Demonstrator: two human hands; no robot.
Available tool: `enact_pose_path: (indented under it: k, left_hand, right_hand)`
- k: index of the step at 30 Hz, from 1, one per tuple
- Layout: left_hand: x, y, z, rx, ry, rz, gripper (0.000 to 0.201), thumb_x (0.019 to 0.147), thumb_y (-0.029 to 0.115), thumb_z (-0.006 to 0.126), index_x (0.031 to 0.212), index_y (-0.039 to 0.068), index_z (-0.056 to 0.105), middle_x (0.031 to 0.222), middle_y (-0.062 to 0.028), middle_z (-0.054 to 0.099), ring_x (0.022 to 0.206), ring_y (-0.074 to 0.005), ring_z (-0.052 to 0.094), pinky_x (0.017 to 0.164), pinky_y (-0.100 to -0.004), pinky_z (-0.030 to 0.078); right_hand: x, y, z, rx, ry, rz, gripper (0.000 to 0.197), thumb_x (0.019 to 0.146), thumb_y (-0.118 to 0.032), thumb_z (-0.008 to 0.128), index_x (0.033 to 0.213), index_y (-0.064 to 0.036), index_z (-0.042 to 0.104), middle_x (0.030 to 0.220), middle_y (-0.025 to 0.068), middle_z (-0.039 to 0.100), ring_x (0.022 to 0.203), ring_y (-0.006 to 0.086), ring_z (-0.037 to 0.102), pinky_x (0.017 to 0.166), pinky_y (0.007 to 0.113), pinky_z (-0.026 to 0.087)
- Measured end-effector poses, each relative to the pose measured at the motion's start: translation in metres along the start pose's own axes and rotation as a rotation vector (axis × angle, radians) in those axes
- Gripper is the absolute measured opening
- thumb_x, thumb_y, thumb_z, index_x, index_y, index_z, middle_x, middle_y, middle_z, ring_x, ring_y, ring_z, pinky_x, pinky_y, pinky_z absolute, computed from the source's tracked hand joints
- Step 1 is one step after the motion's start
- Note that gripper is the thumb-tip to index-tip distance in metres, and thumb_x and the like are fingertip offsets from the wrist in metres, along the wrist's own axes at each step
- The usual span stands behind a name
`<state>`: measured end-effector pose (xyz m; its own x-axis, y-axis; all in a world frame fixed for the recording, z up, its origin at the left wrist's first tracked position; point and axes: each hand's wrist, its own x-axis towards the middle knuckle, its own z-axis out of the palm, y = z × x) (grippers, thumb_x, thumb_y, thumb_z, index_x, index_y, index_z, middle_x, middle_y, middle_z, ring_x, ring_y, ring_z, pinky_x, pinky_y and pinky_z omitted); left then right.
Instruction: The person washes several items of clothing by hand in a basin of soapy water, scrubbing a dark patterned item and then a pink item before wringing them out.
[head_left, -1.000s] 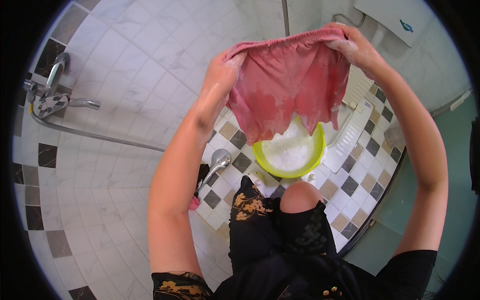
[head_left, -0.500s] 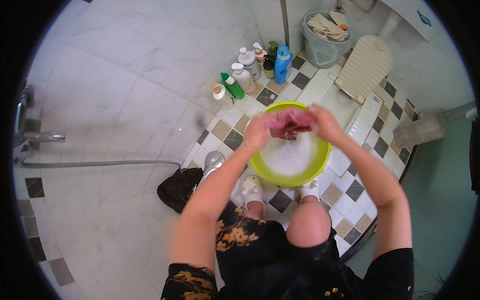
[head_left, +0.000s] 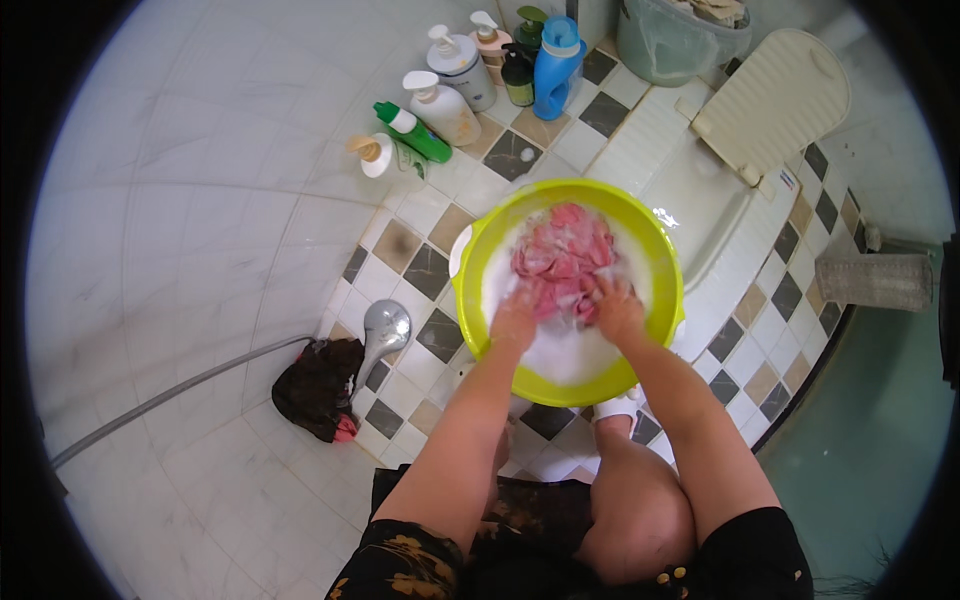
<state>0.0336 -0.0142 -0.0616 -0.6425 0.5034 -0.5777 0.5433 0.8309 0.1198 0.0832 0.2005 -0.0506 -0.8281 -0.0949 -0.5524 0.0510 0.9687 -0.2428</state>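
A bunched pink cloth (head_left: pixel 565 250) lies wet in the foamy water of a yellow-green basin (head_left: pixel 668 290). My left hand (head_left: pixel 515 318) is at the cloth's near left edge, its fingertips partly lost in suds and folds. On the near right side, my right hand (head_left: pixel 617 308) has its fingers curled over the cloth, slightly blurred. Both hands grip the cloth low in the basin, a short distance apart. White suds (head_left: pixel 570 355) spread around the cloth and my wrists.
Several pump bottles (head_left: pixel 445 110) and a blue detergent bottle (head_left: pixel 557 70) stand along the wall. A shower head (head_left: pixel 387 325) and dark cloth (head_left: pixel 320 390) lie left of the basin. Beyond are a white squat toilet (head_left: pixel 700 215), its beige lid (head_left: pixel 775 105) and a bucket (head_left: pixel 680 45).
Both hands have lowered the pink cloth from above the basin into the suds and come nearer to me. The whole view has shifted closer to the basin.
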Motion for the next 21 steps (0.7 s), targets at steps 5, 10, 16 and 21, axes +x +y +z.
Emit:
enact_pose_path:
  k: [5,10,16,21]
  left_hand:
    - [0.02,0.056,-0.003,-0.25,-0.2,-0.203,0.053,0.086,0.016,0.042,0.139,0.008,0.036,0.14,-0.0134,0.041,0.132,-0.0297,0.035,0.11,-0.0444,0.023]
    - [-0.004,0.032,0.005,-0.285,-0.144,0.003,0.039,0.083,0.011,0.044,0.118,0.012,0.06,0.117,-0.0174,0.059,0.111,-0.0295,0.055,0.098,-0.0399,0.04]
    - [-0.033,-0.032,-0.117,-0.657,-0.088,0.025,0.02,0.082,0.015,0.053,0.094,0.007,0.067,0.093,-0.0144,0.066,0.092,-0.0282,0.064,0.079,-0.0358,0.049]
    - [-0.106,-0.039,-0.229,-1.031,0.179,0.241,0.021,0.081,0.005,0.048,0.096,0.005,0.062,0.089,-0.0077,0.064,0.086,-0.0166,0.06,0.076,-0.0299,0.047]
  right_hand:
    - [-0.007,-0.003,0.039,-0.213,-0.039,0.15,0.055,0.087,-0.016,0.045,0.141,-0.0194,0.038,0.15,0.0115,0.024,0.135,0.0324,0.028,0.108,0.046,0.028]
    - [-0.024,0.01,0.014,0.036,-0.257,0.014,0.028,0.08,-0.015,0.055,0.105,-0.0087,0.065,0.114,0.0159,0.062,0.104,0.0322,0.06,0.084,0.041,0.05]
    - [-0.047,0.039,-0.08,0.977,0.26,-0.095,0.014,0.08,-0.005,0.058,0.093,-0.0039,0.062,0.084,0.0086,0.062,0.078,0.0207,0.061,0.075,0.033,0.049]
    - [-0.1,0.034,-0.195,1.077,0.267,-0.246,0.011,0.083,-0.005,0.052,0.093,-0.0048,0.058,0.08,0.0001,0.057,0.081,0.0105,0.054,0.074,0.027,0.046]
